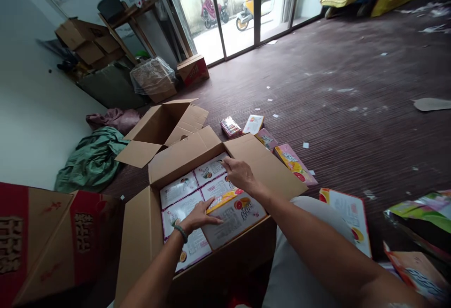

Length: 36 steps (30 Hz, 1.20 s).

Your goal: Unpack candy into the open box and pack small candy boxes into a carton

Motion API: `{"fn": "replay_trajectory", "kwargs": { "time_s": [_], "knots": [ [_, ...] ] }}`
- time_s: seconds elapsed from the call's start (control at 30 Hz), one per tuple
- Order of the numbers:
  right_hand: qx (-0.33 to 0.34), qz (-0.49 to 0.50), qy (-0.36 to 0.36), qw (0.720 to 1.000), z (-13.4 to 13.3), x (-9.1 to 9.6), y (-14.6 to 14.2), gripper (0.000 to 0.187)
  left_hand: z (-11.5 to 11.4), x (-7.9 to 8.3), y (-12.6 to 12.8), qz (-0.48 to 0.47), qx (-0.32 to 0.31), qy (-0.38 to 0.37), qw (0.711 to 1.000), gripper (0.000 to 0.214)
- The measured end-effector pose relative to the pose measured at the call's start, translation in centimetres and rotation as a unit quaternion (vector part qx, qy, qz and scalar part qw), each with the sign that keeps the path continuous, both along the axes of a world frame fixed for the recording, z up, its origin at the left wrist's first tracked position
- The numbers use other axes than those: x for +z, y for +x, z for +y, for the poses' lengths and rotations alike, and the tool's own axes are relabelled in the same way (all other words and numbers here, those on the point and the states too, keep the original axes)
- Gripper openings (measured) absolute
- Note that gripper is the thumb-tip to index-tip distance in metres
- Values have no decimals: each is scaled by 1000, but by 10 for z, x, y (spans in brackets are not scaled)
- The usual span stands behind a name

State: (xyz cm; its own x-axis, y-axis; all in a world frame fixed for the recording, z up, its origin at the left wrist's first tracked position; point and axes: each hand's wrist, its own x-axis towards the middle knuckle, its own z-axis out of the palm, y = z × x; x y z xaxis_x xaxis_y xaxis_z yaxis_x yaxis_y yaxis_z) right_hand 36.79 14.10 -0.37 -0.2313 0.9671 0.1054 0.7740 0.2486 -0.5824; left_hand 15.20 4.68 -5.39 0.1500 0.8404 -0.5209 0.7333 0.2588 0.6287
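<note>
Currently, in the head view, your left hand (197, 218) is holding the left end of the orange-sided box (232, 223), its thumb lying on the pale face and its fingers bending over the orange side. That box is lying on top in the near right part of the open carton (225, 261), with its long axis running roughly along the carton's near wall. From your left hand the box is extending rightward; from your right hand (241, 175) it is lying on the near side, so your left is the nearer, already touching it. Your right hand is hovering with bent fingers at the carton's far right corner, over the white packs (178, 190); you cannot tell whether it is gripping anything. Your right forearm (303, 233) is crossing the carton's right rim just beside the box's right end, standing in the way on that side. To the carton's right, a folded-out flap (264, 157) is sloping outward, and a pink box (294, 162) is lying just beyond it. A second carton (192, 122) is standing open beyond the carton's far left side, and a red-printed carton (45, 242) is sitting to its left.
</note>
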Motion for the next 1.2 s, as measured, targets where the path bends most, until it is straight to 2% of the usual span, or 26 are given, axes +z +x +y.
{"fn": "replay_trajectory", "kwargs": {
  "time_s": [0.1,0.17,0.23,0.33,0.43,0.63,0.73,0.83,0.93,1.03,1.1,1.2],
  "knots": [
    [43,-31,12,999,-6,-2,0,35,-27,11,7,73,-43,169,982,84],
    [68,-49,18,996,-14,-2,2,35,-47,4,6,85,-51,275,956,81],
    [108,-79,15,991,-24,-3,2,35,-63,-12,-2,90,-40,324,941,84],
    [203,-147,-10,968,-44,-7,-5,33,-78,-40,-21,86,17,318,944,88],
    [286,-202,-29,936,-64,-14,-22,27,-84,-57,-35,64,64,319,944,87],
    [387,-228,25,893,-101,-28,-75,21,-85,-61,-34,42,92,322,941,80],
    [400,-239,32,884,-113,-29,-94,21,-85,-63,-35,49,93,334,937,72],
    [401,-250,39,880,-118,-30,-100,24,-85,-63,-39,54,81,333,938,67],
    [388,-263,41,883,-112,-32,-91,26,-84,-60,-43,60,62,318,944,68],
    [357,-278,9,892,-100,-32,-58,27,-84,-59,-45,61,67,303,949,73],
    [306,-268,6,913,-92,-34,-24,30,-84,-61,-45,64,72,290,952,75],
    [225,-199,52,952,-86,-47,22,37,-79,-64,-44,96,62,257,960,77]
  ]
}}
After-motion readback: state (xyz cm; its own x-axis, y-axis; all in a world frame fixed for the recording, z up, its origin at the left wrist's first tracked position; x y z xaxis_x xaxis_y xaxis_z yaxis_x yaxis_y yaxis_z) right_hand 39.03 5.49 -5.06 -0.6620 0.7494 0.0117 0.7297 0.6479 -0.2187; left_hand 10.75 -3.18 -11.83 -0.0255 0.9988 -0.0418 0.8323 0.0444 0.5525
